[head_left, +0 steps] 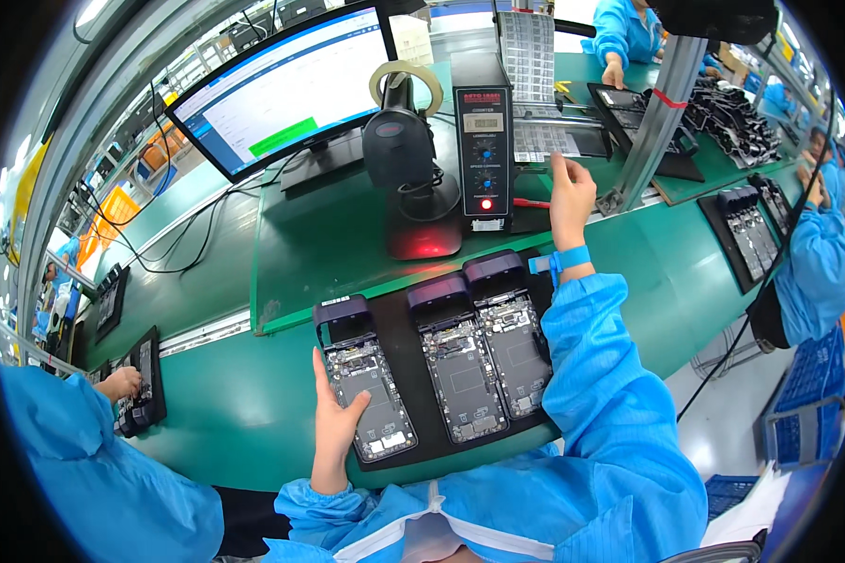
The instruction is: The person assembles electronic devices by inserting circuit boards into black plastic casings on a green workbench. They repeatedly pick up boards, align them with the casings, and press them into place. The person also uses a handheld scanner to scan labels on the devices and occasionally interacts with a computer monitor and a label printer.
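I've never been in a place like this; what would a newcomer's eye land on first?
Probably the three opened, dark, phone-shaped devices with bare circuitry, side by side on a black mat before the person, whose left hand is at the leftmost. Beyond them, a black scanner on a stand glows red at its base. The bright, white-screened monitor at upper left also stands out.

1. Between left phone (364, 394) and middle phone (462, 375), black tray (397, 357) lay bare.
2. Green surface (296, 277) lay open at its near-left corner.
3. Scanner (399, 155) and control box (483, 192) obstructed passage beyond tray's far edge.
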The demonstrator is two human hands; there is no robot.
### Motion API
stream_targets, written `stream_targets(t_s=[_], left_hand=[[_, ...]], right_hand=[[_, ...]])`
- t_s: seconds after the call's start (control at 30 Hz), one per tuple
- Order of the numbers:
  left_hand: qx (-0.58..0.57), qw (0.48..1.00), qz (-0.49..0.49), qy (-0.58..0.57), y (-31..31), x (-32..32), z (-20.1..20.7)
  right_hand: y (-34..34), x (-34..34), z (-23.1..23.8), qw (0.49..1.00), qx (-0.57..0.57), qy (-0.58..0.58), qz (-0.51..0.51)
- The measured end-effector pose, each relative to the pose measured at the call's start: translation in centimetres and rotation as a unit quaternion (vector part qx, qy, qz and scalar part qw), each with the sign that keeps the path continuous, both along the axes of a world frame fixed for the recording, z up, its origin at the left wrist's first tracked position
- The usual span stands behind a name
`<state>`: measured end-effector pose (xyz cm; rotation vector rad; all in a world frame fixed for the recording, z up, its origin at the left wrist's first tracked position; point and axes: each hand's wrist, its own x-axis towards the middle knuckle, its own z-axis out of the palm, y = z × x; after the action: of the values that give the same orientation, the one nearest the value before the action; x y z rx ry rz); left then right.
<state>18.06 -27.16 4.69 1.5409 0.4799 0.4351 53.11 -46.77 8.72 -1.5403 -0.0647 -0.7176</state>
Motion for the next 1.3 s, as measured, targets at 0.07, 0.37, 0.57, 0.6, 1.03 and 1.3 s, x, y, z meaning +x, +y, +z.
stream_targets(t_s=[0.07,0.37,0.57,0.6,1.03,1.3], left_hand=[[0.037,0.999,-0.008,0.038,0.0,0.0,0.8],[0.148,0.987,-0.058,-0.037,-4.2,1.7,1.4],[-0.267,0.96,-0.079,0.026,-5.8,4.3,1.4],[-0.308,0.949,-0.06,0.04,-5.6,4.4,2.0],[-0.486,0.85,-0.198,-0.035,-4.3,3.1,2.3],[-0.461,0.868,-0.045,-0.18,-0.1,9.4,8.2]], right_hand=[[0.1,0.0,0.1,0.999,-0.05,0.0,-0.003],[0.3,0.7,0.1,0.997,-0.009,0.036,0.073],[0.2,0.8,0.4,0.992,0.047,0.046,0.111],[0.3,0.7,0.4,0.991,0.041,0.058,0.112],[5.0,-6.6,4.3,0.966,0.195,0.027,0.166],[8.6,-8.5,1.7,0.867,0.09,0.21,0.443]])
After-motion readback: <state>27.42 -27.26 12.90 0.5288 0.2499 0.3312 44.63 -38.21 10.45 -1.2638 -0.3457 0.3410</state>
